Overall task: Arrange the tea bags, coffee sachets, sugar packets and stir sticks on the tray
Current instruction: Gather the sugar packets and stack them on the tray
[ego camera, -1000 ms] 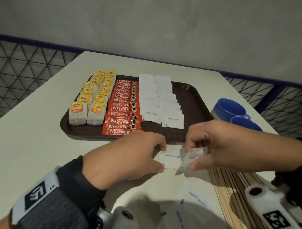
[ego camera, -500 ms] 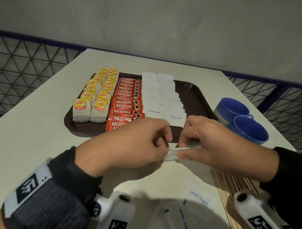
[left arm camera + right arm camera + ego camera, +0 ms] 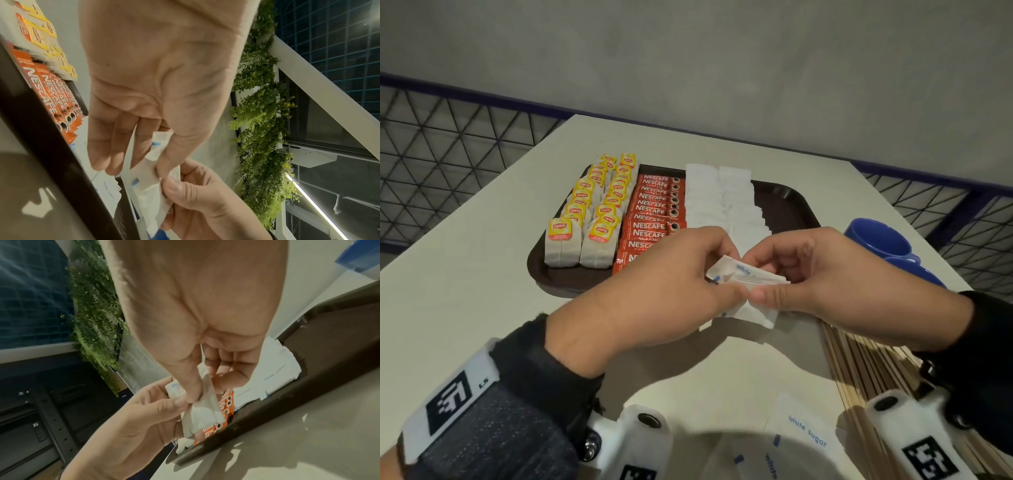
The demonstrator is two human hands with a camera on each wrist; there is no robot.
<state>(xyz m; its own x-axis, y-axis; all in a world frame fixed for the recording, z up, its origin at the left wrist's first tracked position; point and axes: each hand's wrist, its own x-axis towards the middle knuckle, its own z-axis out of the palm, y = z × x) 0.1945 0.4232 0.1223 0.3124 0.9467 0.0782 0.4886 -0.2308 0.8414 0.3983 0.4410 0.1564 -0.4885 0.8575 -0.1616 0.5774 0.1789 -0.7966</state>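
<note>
Closest to the person, two loose sugar packets (image 3: 804, 433) lie flat on the table (image 3: 465, 284), and a bunch of stir sticks (image 3: 859, 363) lies beside them on the right, with the long way running from near to far. Just past that, both hands are up over the near edge of the tray (image 3: 536, 263). The left hand (image 3: 654, 291) and the right hand (image 3: 835, 274) are close together, and each one pinches the same little bunch of packets (image 3: 748, 275) between thumb and fingers. The bunch is held off the table, with its long way going left to right between the two hands, and the word side faces up. It looks like the person is squaring up this bunch, so this is the sugar step. Next, the bunch likely needs to go down at the near end of the white rows, turned to match them, and set softly so the rows do not slide. Farther on, the tray holds tea bags (image 3: 582, 233) on the left, red coffee sachets (image 3: 654, 219) in the middle, and white sugar rows (image 3: 722, 198) to their right. All the rows run from near to far. The right part of the tray is bare, maybe for the sticks. Two blue cups (image 3: 876, 240) stand off the tray on the right.
</note>
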